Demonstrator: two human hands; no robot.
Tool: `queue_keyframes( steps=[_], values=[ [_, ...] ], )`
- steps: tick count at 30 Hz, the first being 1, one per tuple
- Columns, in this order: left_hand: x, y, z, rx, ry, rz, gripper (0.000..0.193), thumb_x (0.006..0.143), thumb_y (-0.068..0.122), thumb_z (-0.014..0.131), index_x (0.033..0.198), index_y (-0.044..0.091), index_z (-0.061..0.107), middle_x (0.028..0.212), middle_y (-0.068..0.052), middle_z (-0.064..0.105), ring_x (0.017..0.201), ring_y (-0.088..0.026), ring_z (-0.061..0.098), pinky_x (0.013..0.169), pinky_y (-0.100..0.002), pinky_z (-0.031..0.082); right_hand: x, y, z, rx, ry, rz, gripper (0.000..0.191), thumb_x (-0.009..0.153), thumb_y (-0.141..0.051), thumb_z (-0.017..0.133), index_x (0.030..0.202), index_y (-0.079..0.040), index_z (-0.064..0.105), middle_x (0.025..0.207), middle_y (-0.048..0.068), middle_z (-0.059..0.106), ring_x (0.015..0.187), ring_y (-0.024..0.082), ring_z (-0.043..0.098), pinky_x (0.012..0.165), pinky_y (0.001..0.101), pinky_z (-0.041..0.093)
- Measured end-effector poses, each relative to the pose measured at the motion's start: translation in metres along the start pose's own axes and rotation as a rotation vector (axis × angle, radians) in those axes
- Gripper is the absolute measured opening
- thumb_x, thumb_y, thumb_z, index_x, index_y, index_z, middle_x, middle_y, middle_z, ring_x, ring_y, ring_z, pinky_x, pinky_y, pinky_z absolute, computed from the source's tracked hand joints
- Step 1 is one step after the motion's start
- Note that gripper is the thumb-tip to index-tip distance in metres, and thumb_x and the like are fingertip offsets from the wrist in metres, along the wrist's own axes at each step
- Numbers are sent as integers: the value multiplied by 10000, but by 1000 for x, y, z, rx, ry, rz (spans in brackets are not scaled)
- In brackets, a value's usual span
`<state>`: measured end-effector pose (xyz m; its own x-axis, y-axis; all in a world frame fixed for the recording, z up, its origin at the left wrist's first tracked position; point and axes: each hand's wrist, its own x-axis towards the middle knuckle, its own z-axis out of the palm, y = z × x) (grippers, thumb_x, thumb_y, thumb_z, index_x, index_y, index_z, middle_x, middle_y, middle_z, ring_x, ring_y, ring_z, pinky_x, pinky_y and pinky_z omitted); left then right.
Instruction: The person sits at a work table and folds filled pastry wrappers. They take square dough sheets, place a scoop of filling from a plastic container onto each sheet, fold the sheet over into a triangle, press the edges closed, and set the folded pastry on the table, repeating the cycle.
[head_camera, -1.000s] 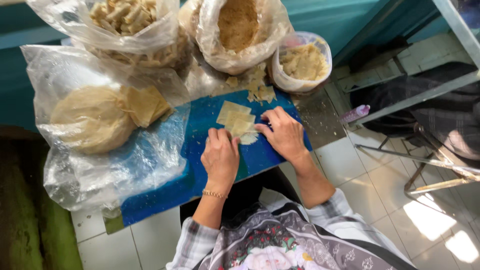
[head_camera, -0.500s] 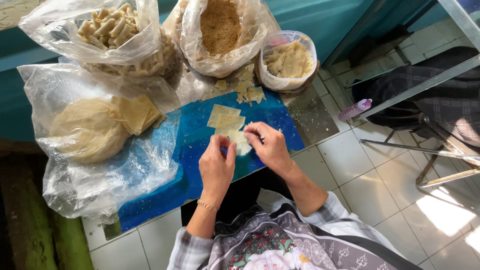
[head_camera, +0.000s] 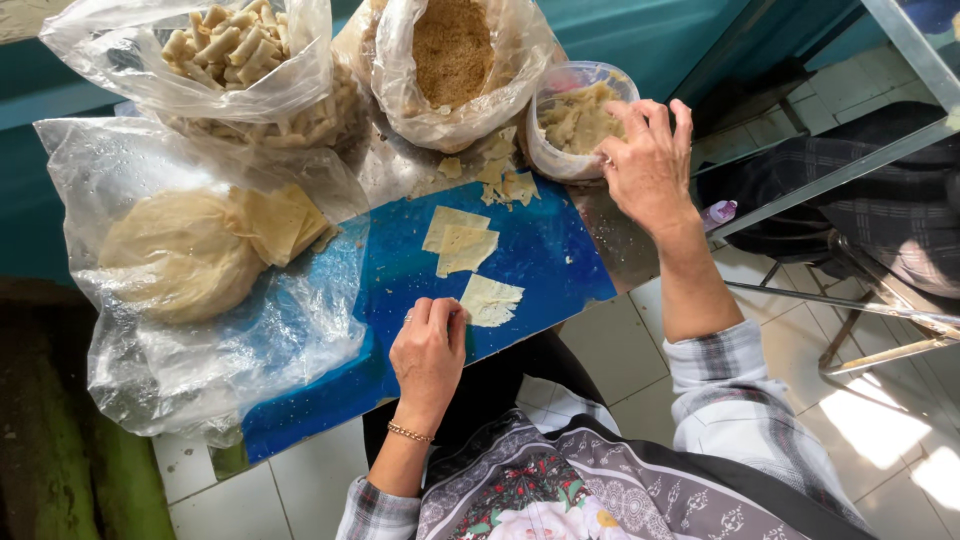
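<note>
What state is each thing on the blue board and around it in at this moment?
Left hand: resting on blue board, fingertips on a wrapper square.
Right hand: reaching into filling tub.
Two wrapper squares: flat, overlapping.
Bag of rolls: open, full.
Crumb bag: open.
Wrapper stack: inside clear plastic.

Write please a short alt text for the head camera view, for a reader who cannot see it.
A person's left hand pins a thin square wrapper on a blue board, while the right hand reaches into a plastic tub of filling. Bags of rolls, crumbs and wrappers lie behind.
</note>
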<state>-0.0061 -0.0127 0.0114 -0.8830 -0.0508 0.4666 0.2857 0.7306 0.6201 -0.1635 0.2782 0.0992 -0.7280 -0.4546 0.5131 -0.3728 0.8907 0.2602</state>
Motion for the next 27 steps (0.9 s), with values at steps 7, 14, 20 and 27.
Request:
queue_keyframes(
  steps=[7, 14, 20, 27],
  values=[
    [-2, -2, 0, 38, 4, 62, 100, 877, 90, 737, 929, 109, 654, 846, -59, 602, 761, -266, 639, 624, -388, 501, -18, -1, 28, 250, 56, 111, 246, 791, -19, 782, 999, -100, 681, 1484, 59, 570, 1308, 285, 516, 1164, 493, 331],
    [-1, -3, -2, 5, 5, 53, 104, 871, 81, 740, 931, 101, 657, 845, -63, 597, 770, -265, 637, 641, -384, 502, -20, -18, 36, 530, 142, 298, 349, 792, -54, 813, 1063, -63, 593, 1504, 120, 489, 1322, 300, 528, 1117, 492, 344],
    [-1, -3, -5, -46, 17, 10, 77, 897, 85, 734, 952, 89, 679, 866, -65, 618, 790, -266, 650, 666, -383, 513, -32, -67, 6, 508, 221, 82, 286, 844, -35, 753, 1096, -146, 679, 1455, 100, 540, 1378, 278, 511, 1191, 499, 277],
    [0, -1, -5, -13, -6, 16, 84, 886, 101, 745, 940, 89, 681, 851, -71, 615, 777, -274, 647, 652, -388, 510, -62, -139, 0, 314, -20, -369, 417, 890, -113, 630, 1274, -251, 718, 1481, 37, 544, 1341, 250, 496, 1199, 554, 223]
  ],
)
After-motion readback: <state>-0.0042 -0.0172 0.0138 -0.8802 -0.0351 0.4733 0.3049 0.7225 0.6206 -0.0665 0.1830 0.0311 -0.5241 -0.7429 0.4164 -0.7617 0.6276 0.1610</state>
